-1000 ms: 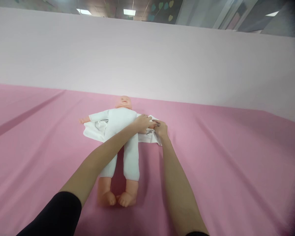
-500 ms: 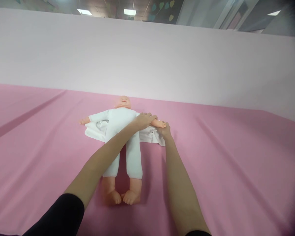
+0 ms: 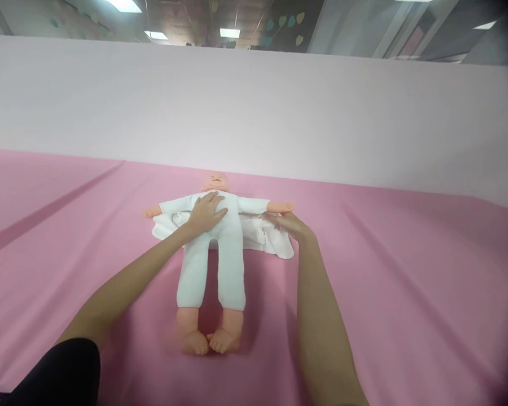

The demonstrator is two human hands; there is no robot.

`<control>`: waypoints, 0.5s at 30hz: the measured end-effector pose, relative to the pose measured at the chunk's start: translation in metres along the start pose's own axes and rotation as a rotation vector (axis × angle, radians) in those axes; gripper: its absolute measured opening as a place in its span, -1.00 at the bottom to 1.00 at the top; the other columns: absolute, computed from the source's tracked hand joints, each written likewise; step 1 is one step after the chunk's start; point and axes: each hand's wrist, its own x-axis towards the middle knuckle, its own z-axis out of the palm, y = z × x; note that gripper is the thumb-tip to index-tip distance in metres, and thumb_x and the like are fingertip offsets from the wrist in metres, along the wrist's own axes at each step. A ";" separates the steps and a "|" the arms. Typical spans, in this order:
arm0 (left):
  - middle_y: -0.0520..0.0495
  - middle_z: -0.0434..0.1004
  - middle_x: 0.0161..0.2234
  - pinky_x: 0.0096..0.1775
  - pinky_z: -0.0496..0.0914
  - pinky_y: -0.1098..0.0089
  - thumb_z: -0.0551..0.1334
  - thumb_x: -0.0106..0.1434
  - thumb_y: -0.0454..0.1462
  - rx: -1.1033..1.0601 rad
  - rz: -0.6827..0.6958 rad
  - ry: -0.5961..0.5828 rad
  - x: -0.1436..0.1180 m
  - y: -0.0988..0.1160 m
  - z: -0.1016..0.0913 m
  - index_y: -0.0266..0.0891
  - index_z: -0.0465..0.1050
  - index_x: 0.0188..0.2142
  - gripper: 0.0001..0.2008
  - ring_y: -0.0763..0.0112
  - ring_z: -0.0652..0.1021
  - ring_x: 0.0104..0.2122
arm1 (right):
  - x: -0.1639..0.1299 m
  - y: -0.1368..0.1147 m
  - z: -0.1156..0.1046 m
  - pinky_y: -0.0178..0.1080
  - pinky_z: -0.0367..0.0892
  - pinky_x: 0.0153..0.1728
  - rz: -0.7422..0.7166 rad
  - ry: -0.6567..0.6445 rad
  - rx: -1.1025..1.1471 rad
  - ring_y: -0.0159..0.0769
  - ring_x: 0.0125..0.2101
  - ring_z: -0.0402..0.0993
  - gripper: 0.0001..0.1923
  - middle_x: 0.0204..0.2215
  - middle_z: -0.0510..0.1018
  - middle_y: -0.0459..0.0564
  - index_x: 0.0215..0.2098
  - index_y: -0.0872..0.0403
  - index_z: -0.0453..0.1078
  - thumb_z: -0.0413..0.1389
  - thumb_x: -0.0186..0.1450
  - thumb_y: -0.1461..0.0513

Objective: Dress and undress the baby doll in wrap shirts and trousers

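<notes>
A baby doll [image 3: 224,237] in a white bodysuit lies on its back on the pink sheet [image 3: 406,293], arms spread, bare feet toward me. A white garment [image 3: 275,242] is spread under its upper body and sticks out on both sides. My left hand [image 3: 205,213] rests flat on the doll's chest, fingers apart. My right hand [image 3: 288,224] lies on the white garment just below the doll's outstretched arm, fingers extended; whether it pinches the cloth I cannot tell.
The pink sheet covers the whole surface, with long creases at the left and right. A pale pink wall [image 3: 254,113] rises behind the doll's head. Ceiling lights show above the wall.
My left hand has moved left from the doll's arm onto its chest. My right hand has shifted slightly right along the white garment. The doll's arm now lies uncovered and outstretched.
</notes>
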 end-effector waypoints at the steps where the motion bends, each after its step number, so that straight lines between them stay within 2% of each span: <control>1: -0.18 0.16 0.26 0.22 0.08 0.16 0.04 0.31 -0.06 -0.058 -0.047 0.010 -0.009 -0.006 -0.003 -0.19 0.24 0.16 -0.52 0.19 0.19 0.25 | -0.002 -0.007 0.002 -0.10 0.38 -0.02 0.016 -0.033 0.009 -0.04 0.04 0.38 -0.45 0.07 0.42 0.14 0.05 0.06 0.36 0.25 0.09 0.14; 4: -0.21 0.01 0.31 0.25 0.05 0.16 0.05 0.26 0.08 -0.244 -0.205 0.006 -0.032 -0.018 -0.006 -0.19 0.10 0.24 -0.34 0.15 0.09 0.30 | -0.006 -0.027 0.009 -0.05 0.29 0.08 0.047 -0.136 0.053 0.01 0.11 0.32 -0.40 0.10 0.40 0.15 0.07 0.05 0.36 0.29 0.06 0.15; 7: -0.26 0.00 0.31 0.25 0.06 0.12 0.13 0.15 0.18 -0.392 -0.391 0.009 -0.042 -0.021 -0.006 -0.21 0.06 0.24 -0.20 0.08 0.11 0.29 | -0.008 -0.042 0.015 0.00 0.21 0.16 0.026 -0.194 0.114 0.02 0.15 0.25 -0.38 0.15 0.35 0.13 0.08 0.06 0.34 0.31 0.06 0.15; 11: -0.28 0.21 0.22 0.14 0.26 0.15 0.28 -0.01 0.19 -0.576 -0.573 0.019 -0.043 -0.022 -0.009 -0.22 0.21 0.13 -0.17 0.01 0.24 0.22 | -0.005 -0.046 0.025 0.04 0.15 0.20 0.005 -0.182 0.257 -0.02 0.15 0.27 -0.45 0.13 0.37 0.14 0.02 0.08 0.36 0.31 0.09 0.15; 15: -0.26 0.41 0.08 -0.05 0.43 0.22 0.35 -0.06 0.14 -0.758 -0.674 0.009 -0.042 -0.025 -0.014 -0.23 0.31 0.02 -0.25 0.06 0.43 0.07 | 0.003 -0.038 0.044 -0.04 0.37 0.05 0.012 -0.161 0.529 -0.14 -0.03 0.46 -0.55 0.02 0.47 0.10 -0.02 0.06 0.33 0.27 0.15 0.16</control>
